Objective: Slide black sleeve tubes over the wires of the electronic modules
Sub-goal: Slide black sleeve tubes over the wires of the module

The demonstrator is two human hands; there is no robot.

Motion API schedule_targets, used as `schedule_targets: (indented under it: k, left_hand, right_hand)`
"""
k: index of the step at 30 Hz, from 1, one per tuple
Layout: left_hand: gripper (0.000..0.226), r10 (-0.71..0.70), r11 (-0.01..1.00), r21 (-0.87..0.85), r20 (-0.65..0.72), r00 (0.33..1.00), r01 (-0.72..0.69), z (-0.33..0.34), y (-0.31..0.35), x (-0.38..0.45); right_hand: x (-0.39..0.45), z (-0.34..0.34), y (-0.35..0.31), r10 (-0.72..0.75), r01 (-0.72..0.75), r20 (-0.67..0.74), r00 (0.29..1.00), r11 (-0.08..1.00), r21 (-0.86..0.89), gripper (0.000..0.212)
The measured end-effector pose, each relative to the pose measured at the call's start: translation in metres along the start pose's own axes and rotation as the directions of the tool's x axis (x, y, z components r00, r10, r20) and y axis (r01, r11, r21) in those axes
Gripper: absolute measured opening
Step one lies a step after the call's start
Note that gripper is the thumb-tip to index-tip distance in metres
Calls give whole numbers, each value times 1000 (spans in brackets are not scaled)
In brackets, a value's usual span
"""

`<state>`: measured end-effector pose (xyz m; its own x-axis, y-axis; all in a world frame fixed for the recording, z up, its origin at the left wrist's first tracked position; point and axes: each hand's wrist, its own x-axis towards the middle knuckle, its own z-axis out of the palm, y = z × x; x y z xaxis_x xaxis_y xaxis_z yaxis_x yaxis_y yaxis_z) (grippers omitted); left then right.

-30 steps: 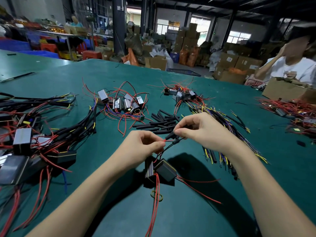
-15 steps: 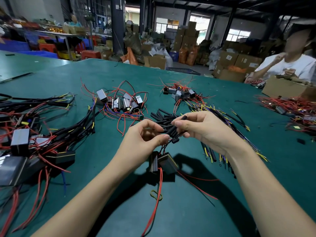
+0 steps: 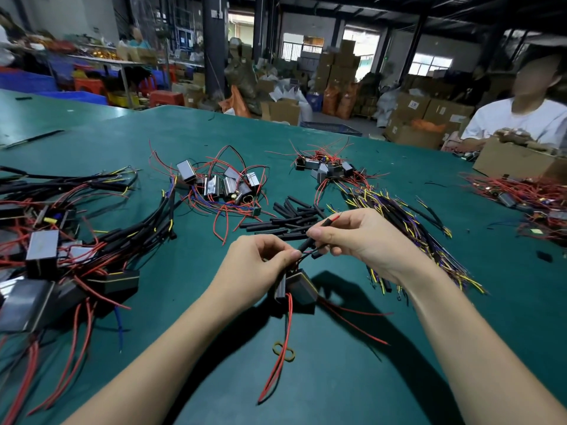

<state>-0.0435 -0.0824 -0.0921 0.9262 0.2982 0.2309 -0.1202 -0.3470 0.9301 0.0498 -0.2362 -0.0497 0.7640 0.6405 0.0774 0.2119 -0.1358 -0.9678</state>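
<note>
Table (image 3: 352, 391) fills the frame, green, with wired modules (image 3: 224, 188) heaped upper centre and loose tubes (image 3: 285, 222) just above my hands. Below them hangs my module (image 3: 299, 288), mid-frame. My left hand (image 3: 257, 265) pinches its wires. My right hand (image 3: 362, 240) pinches a tube (image 3: 317, 236) with a red wire (image 3: 336, 217) poking out its top.

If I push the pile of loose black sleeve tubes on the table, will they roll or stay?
The loose black sleeve tubes look round and light, so they would probably scatter and roll. They lie crisscrossed, which may slow the rolling.
</note>
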Motion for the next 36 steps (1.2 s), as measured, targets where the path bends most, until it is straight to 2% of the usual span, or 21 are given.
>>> schedule_targets:
  k: [3,5,7,12,16,22,26,29,33,36]
  left_hand:
    - [10,14,1000,18,-55,998,-13,1,1,0]
    - [8,22,999,-45,-63,998,-25,0,4,1]
    - [8,55,992,-108,-60,997,-61,-1,7,0]
    - [7,116,984,-125,-67,991,-123,-2,8,0]
    - [12,100,983,-144,-83,992,-112,-2,6,1]
    - [13,105,991,-76,-71,992,-111,-3,1,1]
    - [13,36,999,-20,26,999,-35,-5,0,4]
    - [11,15,999,-45,117,993,-9,-10,1,5]
    - [12,135,969,-209,13,991,-129,-9,7,3]
    - [12,158,952,-259,-38,987,-163,-5,11,1]
  right_hand:
    - [-1,0,-1,-25,24,-29,999,998,-58,3]
    - [-2,1,-2,-43,41,-29,999,997,-63,3]
    - [-2,4,-2,-62,62,-8,998,996,-60,6]
    - [-1,9,-4,-81,84,52,995,994,-72,6]
    - [-1,7,-6,-96,96,-3,995,994,44,13]
    - [-1,10,-8,-112,113,-94,989,994,5,8]
    - [-1,7,-8,-116,126,-179,977,991,48,10]
    - [-1,9,-7,-114,123,-167,979,992,42,12]
    - [-1,11,-9,-116,119,-92,989,993,23,12]
    - [-1,13,-10,-155,155,-61,986,988,-3,11]
